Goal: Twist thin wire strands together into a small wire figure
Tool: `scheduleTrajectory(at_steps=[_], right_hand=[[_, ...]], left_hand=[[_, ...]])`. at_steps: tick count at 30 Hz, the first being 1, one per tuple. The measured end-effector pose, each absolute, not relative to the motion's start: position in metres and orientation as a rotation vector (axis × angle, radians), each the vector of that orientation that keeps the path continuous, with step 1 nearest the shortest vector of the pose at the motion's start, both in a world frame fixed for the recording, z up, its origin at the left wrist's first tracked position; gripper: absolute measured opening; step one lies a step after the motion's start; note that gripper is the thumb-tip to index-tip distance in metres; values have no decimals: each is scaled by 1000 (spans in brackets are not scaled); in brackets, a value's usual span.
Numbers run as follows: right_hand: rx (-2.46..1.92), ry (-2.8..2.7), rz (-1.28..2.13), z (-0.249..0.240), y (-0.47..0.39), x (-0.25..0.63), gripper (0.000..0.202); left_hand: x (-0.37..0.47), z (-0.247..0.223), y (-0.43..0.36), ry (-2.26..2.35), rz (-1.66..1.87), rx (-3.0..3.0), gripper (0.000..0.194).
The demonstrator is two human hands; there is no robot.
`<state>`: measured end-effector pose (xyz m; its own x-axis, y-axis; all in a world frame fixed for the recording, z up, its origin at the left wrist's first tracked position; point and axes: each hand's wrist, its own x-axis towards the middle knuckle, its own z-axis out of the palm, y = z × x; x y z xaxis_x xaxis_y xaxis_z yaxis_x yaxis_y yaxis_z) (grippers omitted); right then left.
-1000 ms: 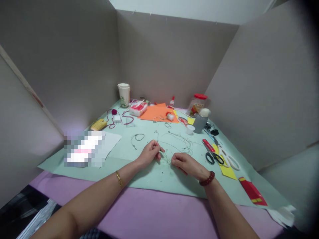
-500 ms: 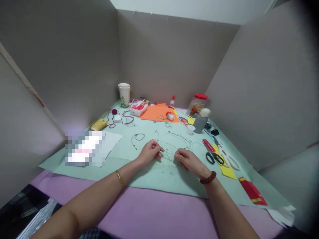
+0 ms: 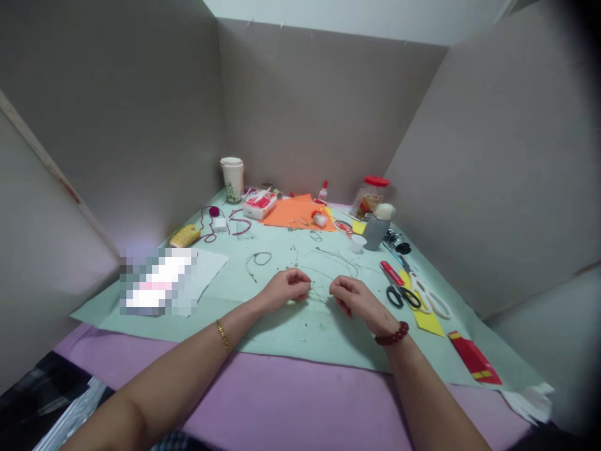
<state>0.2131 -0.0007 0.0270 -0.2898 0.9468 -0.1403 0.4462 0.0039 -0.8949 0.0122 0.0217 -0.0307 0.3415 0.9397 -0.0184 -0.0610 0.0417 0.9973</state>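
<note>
Both hands are over the middle of a pale green sheet [image 3: 277, 332]. My left hand [image 3: 287, 287] is closed in a pinch, thumb against the fingers, on a thin greenish cord [image 3: 320, 294]. The cord spans in fine loops toward my right hand [image 3: 348, 293], whose thumb and index finger are pinched together on its other side. Just beyond the hands lie more thin cords [image 3: 340, 260] in loose curves. A looped dark cord [image 3: 261, 258] rests to the left of them.
Scissors with black handles [image 3: 395, 297], white-handled scissors [image 3: 439, 305] and a red cutter [image 3: 391, 273] lie at right. Behind them stands a grey bottle [image 3: 377, 230]. A tissue pack [image 3: 260, 205], orange paper [image 3: 295, 213] and a lidded cup [image 3: 232, 180] are at the back.
My left hand has turned a little, its fingers now stretched more toward the right hand. The cord loops between the hands have shifted shape. My right hand stays nearly in place.
</note>
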Motion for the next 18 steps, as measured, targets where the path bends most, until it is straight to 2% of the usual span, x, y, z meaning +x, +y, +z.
scheduleTrajectory(at_steps=[11, 18], right_hand=[[-1487, -1809, 1137, 24, 2, 216, 19], [-1628, -2009, 484, -1, 17, 219, 17]], left_hand=[[13, -29, 18, 1112, 989, 1397, 18], [12, -33, 21, 1055, 919, 1455, 20]])
